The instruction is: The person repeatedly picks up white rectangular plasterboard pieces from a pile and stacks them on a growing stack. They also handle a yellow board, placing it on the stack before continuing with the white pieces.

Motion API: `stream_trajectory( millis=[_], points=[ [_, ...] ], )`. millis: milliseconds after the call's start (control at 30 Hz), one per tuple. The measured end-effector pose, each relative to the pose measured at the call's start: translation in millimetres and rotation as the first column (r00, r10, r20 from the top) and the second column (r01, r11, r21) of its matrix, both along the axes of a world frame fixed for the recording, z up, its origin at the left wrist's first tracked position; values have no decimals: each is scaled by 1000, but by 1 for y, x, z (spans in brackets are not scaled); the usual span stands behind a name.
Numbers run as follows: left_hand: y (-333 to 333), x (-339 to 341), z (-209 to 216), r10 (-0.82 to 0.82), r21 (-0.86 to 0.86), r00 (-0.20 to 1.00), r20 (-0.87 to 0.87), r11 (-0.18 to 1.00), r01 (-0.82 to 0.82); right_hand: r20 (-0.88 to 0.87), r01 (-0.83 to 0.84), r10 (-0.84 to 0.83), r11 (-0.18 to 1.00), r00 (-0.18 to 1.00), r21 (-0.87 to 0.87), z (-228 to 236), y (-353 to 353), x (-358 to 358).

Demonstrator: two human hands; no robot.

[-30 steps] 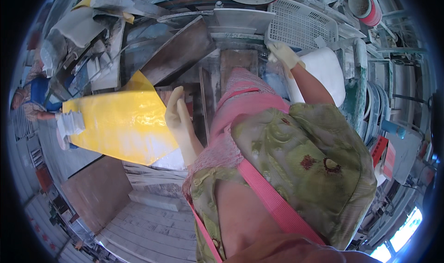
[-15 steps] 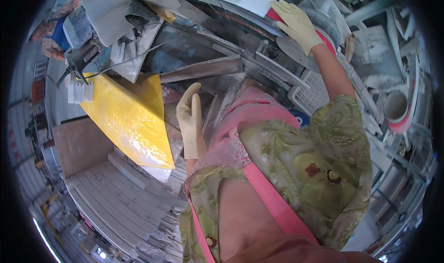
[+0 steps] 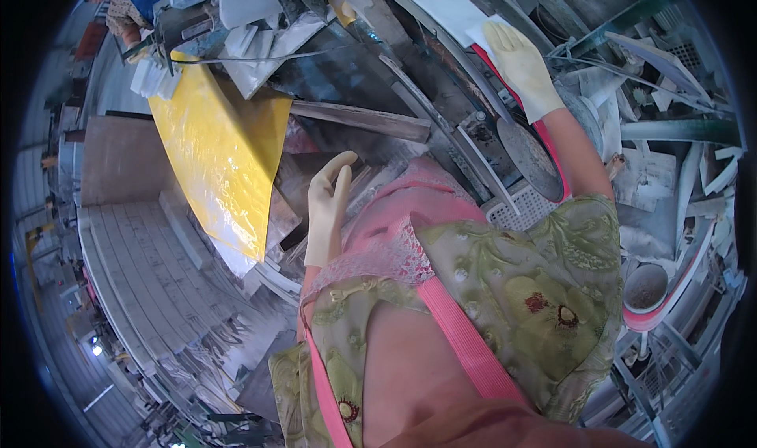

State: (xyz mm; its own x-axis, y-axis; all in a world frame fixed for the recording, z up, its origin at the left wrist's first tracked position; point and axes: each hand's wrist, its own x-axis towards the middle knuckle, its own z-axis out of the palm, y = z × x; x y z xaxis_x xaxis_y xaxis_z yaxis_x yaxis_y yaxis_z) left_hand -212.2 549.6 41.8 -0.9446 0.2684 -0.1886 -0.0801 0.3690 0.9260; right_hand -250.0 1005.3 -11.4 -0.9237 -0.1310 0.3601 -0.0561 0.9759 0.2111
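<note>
My right hand [image 3: 520,70], in a cream rubber glove, reaches far out over a machine's curved, red-edged belt [image 3: 507,88]. Its fingers lie flat and outstretched at the end of a long white strip [image 3: 441,7], and whether they press on it is hard to tell. Nearer to me, beside that forearm, is a grey oval plate [image 3: 530,158]. My left hand [image 3: 327,204], gloved alike, hovers in front of my pink apron [image 3: 394,204]. Its fingers are bent a little with the thumb apart, and nothing is in them. A glossy yellow sheet [image 3: 225,156] hangs to its left.
A dusty wooden board [image 3: 363,119] lies beyond my left hand. At the left are grey stacked strips [image 3: 138,267] and a brown panel [image 3: 122,160]. A white perforated basket [image 3: 520,208] sits under my right arm. Another person [image 3: 130,14] is at the far left.
The view has turned and shifted. My right hand has gone farther along the belt, away from the oval plate, and a white strip now shows at its fingertips. My left hand keeps nearly the same pose.
</note>
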Motion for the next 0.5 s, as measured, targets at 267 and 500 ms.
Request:
stream_trajectory(
  millis=[267, 500],
  points=[
    [-5, 9, 4, 140, 60, 990, -17, 988, -139, 148, -155, 157, 988, 976, -25, 3, -13, -46],
    [-20, 29, 5, 264, 106, 956, 128, 955, -277, 168, -59, 26, 980, 985, 191, -18, -20, -88]
  ],
)
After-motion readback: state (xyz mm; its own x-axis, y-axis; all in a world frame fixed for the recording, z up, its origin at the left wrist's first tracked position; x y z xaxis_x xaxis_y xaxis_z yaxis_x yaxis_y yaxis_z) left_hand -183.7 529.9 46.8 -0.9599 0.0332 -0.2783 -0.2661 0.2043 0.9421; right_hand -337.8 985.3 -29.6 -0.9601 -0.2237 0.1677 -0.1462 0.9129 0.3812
